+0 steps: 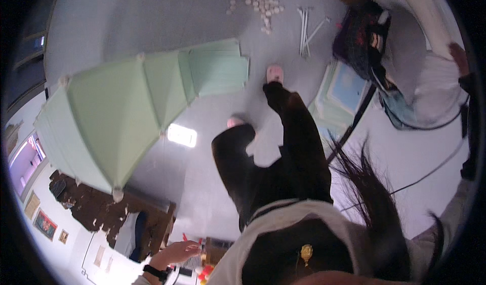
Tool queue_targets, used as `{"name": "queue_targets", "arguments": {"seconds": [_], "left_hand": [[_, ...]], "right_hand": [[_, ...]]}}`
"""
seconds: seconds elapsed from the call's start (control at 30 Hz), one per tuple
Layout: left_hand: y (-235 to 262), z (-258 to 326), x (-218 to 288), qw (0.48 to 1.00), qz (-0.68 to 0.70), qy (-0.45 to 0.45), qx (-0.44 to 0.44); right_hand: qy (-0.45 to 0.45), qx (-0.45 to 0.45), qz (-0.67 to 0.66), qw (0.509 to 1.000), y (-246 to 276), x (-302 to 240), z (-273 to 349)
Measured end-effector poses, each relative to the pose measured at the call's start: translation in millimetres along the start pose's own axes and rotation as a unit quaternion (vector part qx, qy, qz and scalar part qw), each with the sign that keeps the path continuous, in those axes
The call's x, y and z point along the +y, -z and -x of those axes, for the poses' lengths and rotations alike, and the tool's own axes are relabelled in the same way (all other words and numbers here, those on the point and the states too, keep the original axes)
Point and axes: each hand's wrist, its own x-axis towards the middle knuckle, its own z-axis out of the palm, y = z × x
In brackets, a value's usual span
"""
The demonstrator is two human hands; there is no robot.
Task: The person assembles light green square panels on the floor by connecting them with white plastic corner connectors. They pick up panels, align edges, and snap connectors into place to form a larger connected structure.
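Down at the lower edge, the wearer's pale garment with a black front is seen, a gold ornament [307,253] hung on it. The left hand [183,250], banded in black at the wrist, is held out with fingers loosely extended; whether anything is touched by them cannot be told. What seems to be the right hand [458,58] is blurred at the far right edge beside white fabric [435,82], and its grip cannot be made out. Beyond dark trousers, a pink slipper [275,74] is shown on smooth grey flooring. To its left, well apart from the left hand, a pale green panel structure [114,105] is spread, its broad, flat-faced sections bent into a faceted run and fitted with pale rounded pieces at several corners. Much of the joining appears done, yet more parts seem left to be fitted: flat sheets [348,89], green and blue, are laid near the dark bag [357,45], while slim white rods [305,32] and small, rounded white connectors [264,7] are scattered loose on the floor farther off.
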Motion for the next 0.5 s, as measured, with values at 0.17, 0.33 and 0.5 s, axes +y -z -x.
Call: {"name": "queue_targets", "arguments": {"seconds": [0.17,0.33,0.5], "left_hand": [[190,-189,109,0.940,-0.086,-0.154,0.292],[364,-406,221,0.795,-0.157,-0.292,0.508],[456,-546,289,0.615,-0.231,-0.412,0.632]], "right_hand": [[0.066,-0.052,-0.124,0.989,-279,-117,-242],[0.048,-0.129,-0.161,0.977,-587,-255,-353],[-0.046,-0.021,-0.325,0.944,-791,-306,-412]]}}
